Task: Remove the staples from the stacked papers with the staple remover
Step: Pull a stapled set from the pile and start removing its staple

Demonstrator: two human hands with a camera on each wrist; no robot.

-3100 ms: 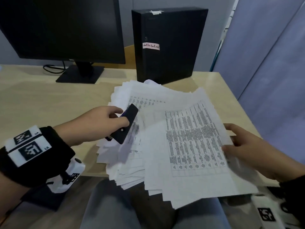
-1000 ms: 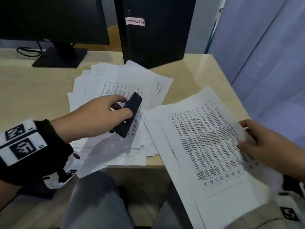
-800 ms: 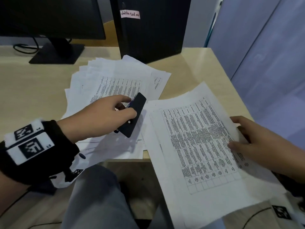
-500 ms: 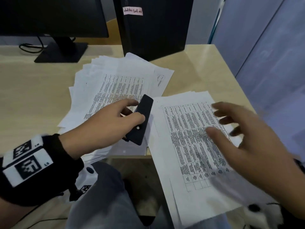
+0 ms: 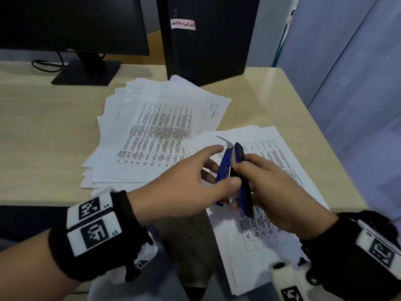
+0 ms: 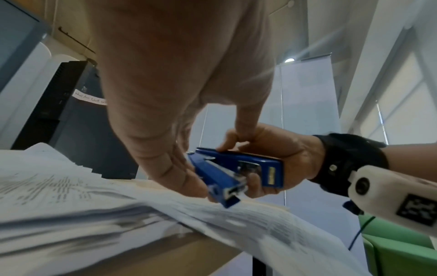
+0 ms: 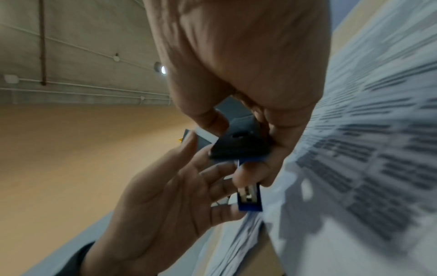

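Observation:
A blue and black staple remover (image 5: 227, 168) hangs just above the right-hand printed stack (image 5: 271, 144), its metal tip pointing away from me. My right hand (image 5: 249, 177) grips its black side with curled fingers; the left wrist view shows those fingers wrapped round the staple remover (image 6: 236, 168). My left hand (image 5: 221, 168) lies against the blue side, thumb and nearly straight fingers only touching it; from the right wrist its left hand (image 7: 189, 177) looks spread and relaxed. A second, fanned paper stack (image 5: 162, 131) lies further left on the desk.
The pale wooden desk (image 5: 43, 137) carries a monitor (image 5: 65, 22) on its stand at the back left and a black computer tower (image 5: 206, 40) behind the papers. A blue-grey partition (image 5: 358, 83) runs along the right. The right stack overhangs the front edge above my lap.
My right hand laid its stack on the desk, let go and came across to grip the staple remover. My left hand brought the tool right over that stack and loosened its hold.

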